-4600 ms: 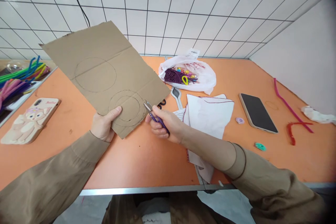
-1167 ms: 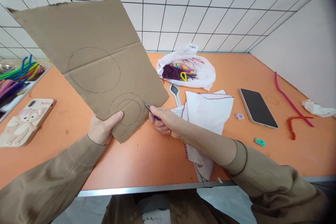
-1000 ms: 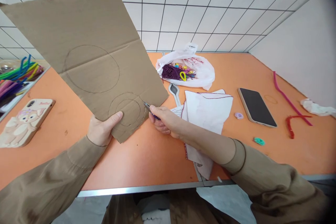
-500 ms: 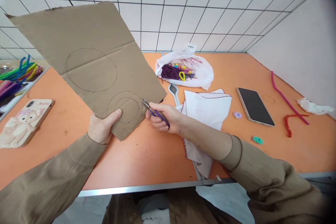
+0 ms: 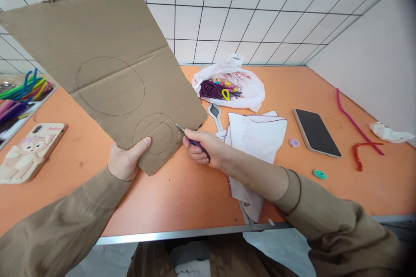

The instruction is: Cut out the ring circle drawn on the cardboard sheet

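My left hand point(image 5: 128, 159) grips a sheet of brown cardboard point(image 5: 123, 30) by its lower edge, thumb on top. A large drawn circle marks its middle, and two smaller rings, one inside the other, lie near the lower corner. In my right hand point(image 5: 204, 147) are scissors point(image 5: 196, 142) with purple handles. Their blade tips lie at the outer small ring, where a cut runs in from the cardboard's lower right edge. The fingers hide most of the handles.
A white plastic bag point(image 5: 250, 91) of purple yarn and trinkets lies at the back. White cloth point(image 5: 260, 134) sits under my right forearm. To the right are a phone point(image 5: 316, 132), hair ties and pipe cleaners point(image 5: 357, 156); at left, a phone case point(image 5: 32, 151) and a tray of coloured pipe cleaners point(image 5: 22, 95).
The cardboard's far end has tilted up towards me and looks larger. The scissor blades have gone from slightly parted to nearly closed at the ring. Both hands have stayed almost in place.
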The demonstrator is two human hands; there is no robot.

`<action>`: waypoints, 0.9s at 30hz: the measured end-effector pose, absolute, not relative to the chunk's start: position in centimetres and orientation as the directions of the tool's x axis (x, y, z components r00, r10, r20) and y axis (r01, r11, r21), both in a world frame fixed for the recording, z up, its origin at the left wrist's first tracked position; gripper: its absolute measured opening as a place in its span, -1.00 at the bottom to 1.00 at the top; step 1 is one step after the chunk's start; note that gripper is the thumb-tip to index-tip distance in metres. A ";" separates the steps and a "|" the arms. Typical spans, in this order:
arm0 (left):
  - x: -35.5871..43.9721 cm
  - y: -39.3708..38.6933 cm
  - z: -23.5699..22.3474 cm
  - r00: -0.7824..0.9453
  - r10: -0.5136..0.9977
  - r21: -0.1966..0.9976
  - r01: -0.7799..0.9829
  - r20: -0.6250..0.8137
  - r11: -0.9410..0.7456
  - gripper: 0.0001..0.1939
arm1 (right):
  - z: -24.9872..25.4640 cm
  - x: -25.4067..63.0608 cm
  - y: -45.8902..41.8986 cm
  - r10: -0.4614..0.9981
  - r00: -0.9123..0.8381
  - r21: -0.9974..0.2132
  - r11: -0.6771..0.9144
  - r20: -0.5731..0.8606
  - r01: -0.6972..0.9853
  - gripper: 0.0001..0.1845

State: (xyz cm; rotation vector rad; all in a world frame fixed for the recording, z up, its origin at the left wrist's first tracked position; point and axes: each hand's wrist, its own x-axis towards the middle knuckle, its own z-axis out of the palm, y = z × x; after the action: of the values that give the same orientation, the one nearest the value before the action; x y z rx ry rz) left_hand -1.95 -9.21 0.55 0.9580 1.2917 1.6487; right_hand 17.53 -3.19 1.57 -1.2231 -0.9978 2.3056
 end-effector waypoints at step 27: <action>-2.3 -8.5 0.3 -0.380 0.925 0.966 -0.240 0.000 -0.099 -0.28 | 2.2 17.2 -3.3 0.563 -0.570 -0.694 -0.720 -0.599 0.018 -0.50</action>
State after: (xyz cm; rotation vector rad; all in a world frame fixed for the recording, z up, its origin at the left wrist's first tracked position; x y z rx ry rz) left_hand -2.33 -8.47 0.26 0.8415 1.2541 1.6356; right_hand 17.17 -3.26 2.17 -1.2325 -0.9544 2.3350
